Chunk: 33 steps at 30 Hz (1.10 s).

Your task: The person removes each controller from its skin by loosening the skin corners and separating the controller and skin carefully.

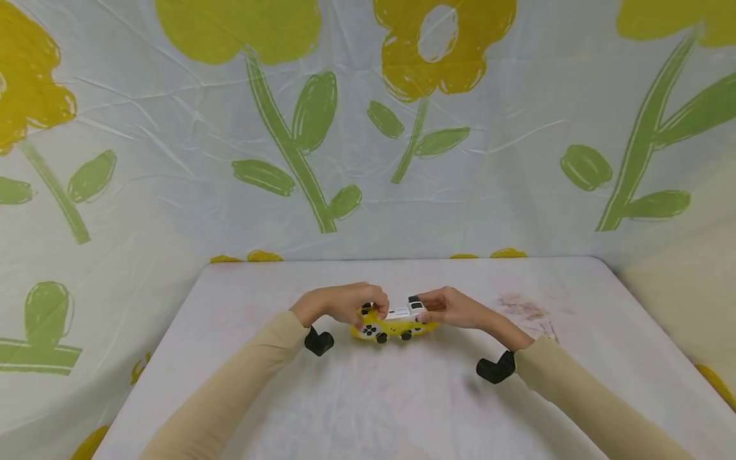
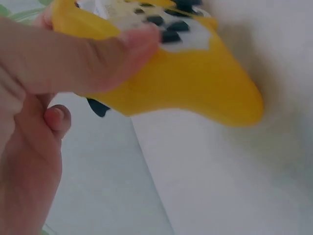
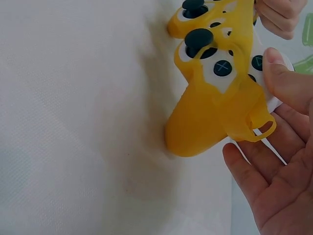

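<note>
A white game controller with black sticks and buttons sits partly inside a yellow silicone cover. In the head view the cover wraps the left side and front, while white casing shows at the back right. My left hand grips the covered left side, its thumb lying over the cover beside the directional buttons. My right hand pinches the controller's right end, thumb on the bare white casing near the triangle button. On that side the cover is pulled off the shell, and a loose loop hangs near my right fingers.
The controller is over a table with a pale cloth. Black wrist mounts are strapped at both sleeves. Behind and at the sides hangs a flower-print cloth.
</note>
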Tool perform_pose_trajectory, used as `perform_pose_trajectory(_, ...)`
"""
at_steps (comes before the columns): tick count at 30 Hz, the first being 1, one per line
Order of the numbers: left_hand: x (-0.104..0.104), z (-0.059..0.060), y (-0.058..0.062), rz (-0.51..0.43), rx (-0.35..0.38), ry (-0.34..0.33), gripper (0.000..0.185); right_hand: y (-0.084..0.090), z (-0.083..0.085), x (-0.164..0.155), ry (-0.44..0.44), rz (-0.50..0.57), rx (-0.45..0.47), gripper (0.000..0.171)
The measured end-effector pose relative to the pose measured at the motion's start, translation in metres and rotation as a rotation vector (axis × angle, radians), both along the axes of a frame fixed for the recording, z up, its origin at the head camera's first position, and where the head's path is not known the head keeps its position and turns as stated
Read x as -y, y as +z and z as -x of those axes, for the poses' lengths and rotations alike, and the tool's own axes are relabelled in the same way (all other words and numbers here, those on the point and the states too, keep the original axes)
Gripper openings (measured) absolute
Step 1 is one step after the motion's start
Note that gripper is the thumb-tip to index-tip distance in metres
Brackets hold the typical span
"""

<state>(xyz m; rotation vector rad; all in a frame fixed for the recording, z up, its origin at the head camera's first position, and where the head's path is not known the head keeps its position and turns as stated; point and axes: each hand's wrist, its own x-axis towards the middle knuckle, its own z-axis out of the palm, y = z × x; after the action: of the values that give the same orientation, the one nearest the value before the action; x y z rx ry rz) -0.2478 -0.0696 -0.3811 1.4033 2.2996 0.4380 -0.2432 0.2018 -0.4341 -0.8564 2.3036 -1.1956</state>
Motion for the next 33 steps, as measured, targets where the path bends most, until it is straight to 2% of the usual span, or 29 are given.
perform_pose_trajectory(12, 0.005, 0.011, -0.001, -0.028, 0.031, 0.001, 0.036, -0.004, 0.000, 0.000, -0.007, -0.005, 0.007, 0.062)
perform_pose_trajectory(16, 0.007, 0.012, -0.001, -0.028, 0.034, 0.025, 0.037, -0.003, -0.002, 0.000, -0.003, -0.011, -0.007, 0.061)
perform_pose_trajectory(20, 0.007, 0.012, 0.000, -0.008, -0.024, 0.046, 0.038, -0.004, -0.001, 0.000, -0.002, -0.021, -0.024, 0.060)
perform_pose_trajectory(27, 0.009, 0.013, -0.001, 0.082, -0.203, 0.092, 0.041, -0.004, 0.001, -0.001, 0.002, -0.031, -0.027, 0.062)
perform_pose_trajectory(33, 0.011, 0.016, -0.001, 0.077, -0.234, 0.122, 0.043, -0.002, 0.000, 0.000, -0.020, -0.039, -0.030, 0.061)
